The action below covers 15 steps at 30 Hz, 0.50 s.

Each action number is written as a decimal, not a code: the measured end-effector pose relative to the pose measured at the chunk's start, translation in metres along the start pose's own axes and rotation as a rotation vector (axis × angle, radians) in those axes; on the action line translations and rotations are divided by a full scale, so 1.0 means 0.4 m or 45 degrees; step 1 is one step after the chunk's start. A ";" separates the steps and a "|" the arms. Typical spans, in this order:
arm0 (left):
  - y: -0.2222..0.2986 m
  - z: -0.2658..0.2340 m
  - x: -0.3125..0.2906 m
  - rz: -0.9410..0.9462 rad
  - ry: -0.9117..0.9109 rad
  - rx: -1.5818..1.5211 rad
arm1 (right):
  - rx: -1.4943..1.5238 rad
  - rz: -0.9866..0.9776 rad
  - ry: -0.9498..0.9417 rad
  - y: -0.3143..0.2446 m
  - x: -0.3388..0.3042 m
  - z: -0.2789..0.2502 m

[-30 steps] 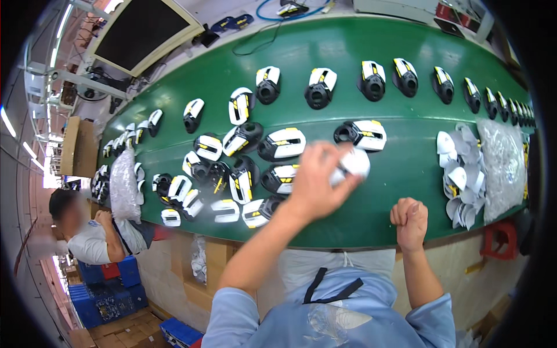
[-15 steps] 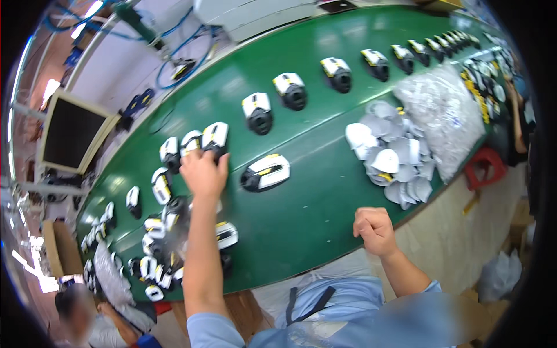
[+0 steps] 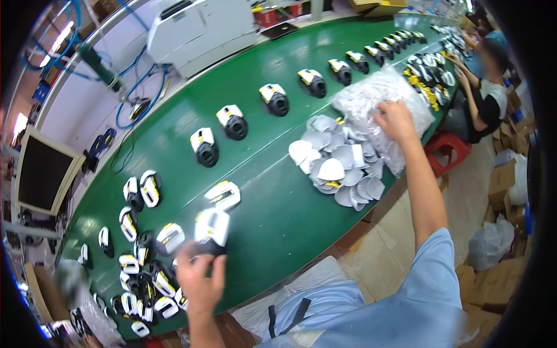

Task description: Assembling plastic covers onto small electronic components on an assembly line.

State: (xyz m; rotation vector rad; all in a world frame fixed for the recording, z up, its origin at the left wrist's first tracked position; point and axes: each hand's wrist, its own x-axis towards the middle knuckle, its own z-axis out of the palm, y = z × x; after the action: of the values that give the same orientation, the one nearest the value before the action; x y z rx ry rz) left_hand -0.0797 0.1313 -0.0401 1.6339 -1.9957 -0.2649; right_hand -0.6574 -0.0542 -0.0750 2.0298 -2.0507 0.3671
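Observation:
My left hand point(image 3: 200, 281) is blurred at the lower left of the bench, its thumb and fingers closed round the black end of a white-and-black plastic housing point(image 3: 213, 226). The housing, also blurred, is tilted with its white part pointing away from me. Just beyond it lies another white-and-black housing point(image 3: 223, 195) with a yellow strip. To the right, my right hand point(image 3: 397, 120) is over a clear plastic bag point(image 3: 371, 90), thumb and fingers bent but apart, touching its top. Beside the bag is a heap of grey and white curved plastic covers point(image 3: 332, 169).
A row of similar housings point(image 3: 273, 100) runs along the far side of the green bench point(image 3: 272, 232). More housings point(image 3: 162, 278) lie jumbled at the left. A red stool point(image 3: 447, 153) stands by the right edge, near a seated person point(image 3: 484, 93). A monitor point(image 3: 43, 171) is at the far left.
My left hand has drawn one housing from the group of three toward me. My right hand has moved from the bench's near edge out to the plastic bag, and its fist has opened. The view has turned right.

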 end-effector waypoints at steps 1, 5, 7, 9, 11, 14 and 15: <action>0.017 0.025 -0.030 0.006 -0.011 0.052 | 0.012 -0.024 -0.129 -0.005 0.028 0.003; 0.058 0.130 -0.091 -0.040 -0.117 0.128 | 0.132 0.145 -0.143 0.061 0.049 -0.001; 0.086 0.132 -0.091 -0.077 -0.181 -0.048 | 0.131 0.069 -0.098 0.082 0.044 0.025; 0.093 0.104 -0.096 -0.048 -0.286 -0.268 | 0.136 -0.017 -0.095 0.053 0.038 0.015; 0.075 0.077 -0.024 0.144 -0.284 -0.266 | 0.077 0.040 -0.196 0.058 0.037 -0.012; 0.049 0.068 0.054 0.468 -0.420 -0.153 | 0.170 0.024 -0.167 0.049 0.048 0.041; 0.050 0.076 0.075 0.510 -0.502 -0.086 | 0.177 -0.033 -0.135 0.033 0.046 0.057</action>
State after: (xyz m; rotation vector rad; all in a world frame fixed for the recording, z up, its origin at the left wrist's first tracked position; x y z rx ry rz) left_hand -0.1161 0.1021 -0.0476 1.1681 -2.5225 -0.5256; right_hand -0.6704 -0.0792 -0.0905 2.1987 -2.1122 0.4166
